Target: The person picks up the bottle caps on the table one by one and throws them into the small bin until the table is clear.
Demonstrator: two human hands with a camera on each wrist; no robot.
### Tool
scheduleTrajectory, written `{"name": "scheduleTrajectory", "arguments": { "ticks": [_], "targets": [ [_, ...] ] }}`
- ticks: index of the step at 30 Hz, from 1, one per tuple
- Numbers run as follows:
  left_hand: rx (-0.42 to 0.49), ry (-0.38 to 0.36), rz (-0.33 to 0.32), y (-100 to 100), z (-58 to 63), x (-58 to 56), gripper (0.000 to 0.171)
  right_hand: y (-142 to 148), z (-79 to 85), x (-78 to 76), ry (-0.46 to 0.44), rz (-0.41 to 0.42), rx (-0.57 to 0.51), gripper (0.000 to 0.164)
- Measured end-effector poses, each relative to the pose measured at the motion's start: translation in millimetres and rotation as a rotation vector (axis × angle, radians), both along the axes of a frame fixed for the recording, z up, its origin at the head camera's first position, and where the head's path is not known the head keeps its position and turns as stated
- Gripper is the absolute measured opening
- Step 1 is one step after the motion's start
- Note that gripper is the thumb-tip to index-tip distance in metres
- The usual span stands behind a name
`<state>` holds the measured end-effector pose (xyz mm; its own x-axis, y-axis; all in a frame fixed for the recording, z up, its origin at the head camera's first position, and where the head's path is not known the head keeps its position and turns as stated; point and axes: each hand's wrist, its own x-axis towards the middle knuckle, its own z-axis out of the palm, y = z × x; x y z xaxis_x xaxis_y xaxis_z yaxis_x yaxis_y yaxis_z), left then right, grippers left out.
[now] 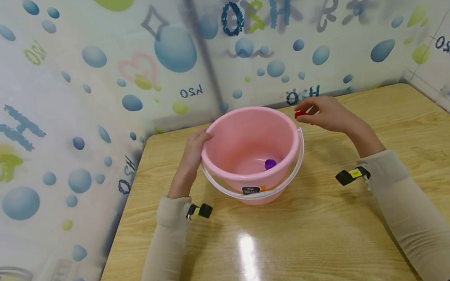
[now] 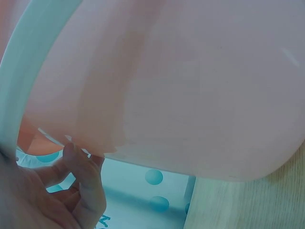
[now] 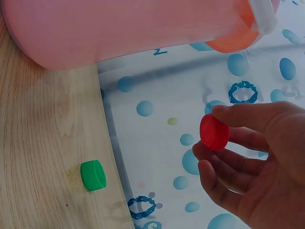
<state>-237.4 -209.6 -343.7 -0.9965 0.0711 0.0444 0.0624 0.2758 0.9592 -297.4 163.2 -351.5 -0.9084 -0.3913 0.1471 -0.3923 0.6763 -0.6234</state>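
A pink bucket [image 1: 250,142] with a white handle [image 1: 251,196] stands upright on the table. At its left side my left hand [image 1: 194,155] grips the rim, the thumb over the edge; the left wrist view shows curled fingers [image 2: 86,167] against the outer wall. Inside the bucket, on the floor, lies a purple bottle cap [image 1: 270,164]. To the right of the rim, my right hand [image 1: 325,112] pinches a red bottle cap [image 3: 214,132] between thumb and fingers, above the table. A green bottle cap [image 3: 93,175] sits on the table in the right wrist view.
The wooden table [image 1: 205,261] ends at a wall sheet [image 1: 217,68] printed with blue and green drops, at the back and left. A small black camera is strapped to each sleeve's cuff. The handle hangs down over the bucket's front.
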Motion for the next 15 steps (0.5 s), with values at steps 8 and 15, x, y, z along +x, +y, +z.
{"name": "scheduleTrajectory", "arguments": {
  "ticks": [8,15],
  "targets": [
    [0.005,0.003,-0.003,-1.5,-1.1,1.1,0.040,-1.7,-0.1,0.0,-0.001,0.004,0.003,0.040],
    [0.008,0.024,-0.011,-1.7,-2.6,-0.3,0.038,-2.5,-1.6,0.2,-0.013,0.018,0.011,0.040]
  ]
}}
